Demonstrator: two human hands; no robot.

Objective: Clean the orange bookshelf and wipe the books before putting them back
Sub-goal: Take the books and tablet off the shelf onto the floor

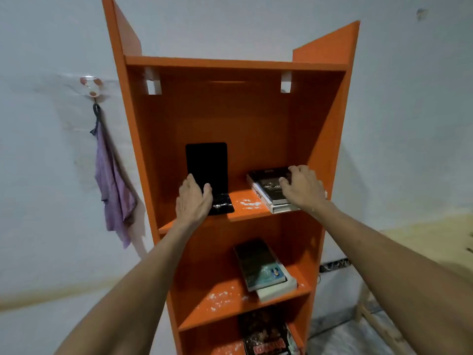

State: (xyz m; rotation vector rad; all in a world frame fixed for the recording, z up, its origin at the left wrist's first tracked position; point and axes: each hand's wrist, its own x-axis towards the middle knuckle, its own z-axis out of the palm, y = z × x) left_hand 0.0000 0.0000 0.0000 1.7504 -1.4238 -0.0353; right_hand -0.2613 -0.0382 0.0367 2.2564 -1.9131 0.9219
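A tall orange bookshelf (258, 119) is standing against a pale wall (409, 124). Three shelves are showing, and the bottom one is cut off by the picture's edge.

On the top shelf, a black bookend (207, 170) is standing up at the left, with its flat foot lying toward the front edge. The left hand (193, 201) is resting against the bookend's left side, with the thumb on its front. The fingers are loose and partly open, so I cannot tell if the hand is really gripping it. White dust (247, 204) is lying on the bare shelf between the bookend and the books, and that gap is the only open room up there.

At the right of the top shelf, a stack of two books (268, 190) is lying flat, close to the right wall, with its front corner sticking out over the shelf's edge. The right hand (303, 187) is spread on top of the stack, fingers curled down over the dark top cover, pressing but not closed around it.

On the middle shelf, two more books (263, 270) are lying stacked at the right, also poking over the front edge. The left half is bare except for white dust (220, 298).

On the bottom shelf, one dark book with red letters (266, 334) is lying flat.

A purple cloth (112, 183) is hanging from a hook (92, 88) on the wall, left of the bookshelf and not touching it.
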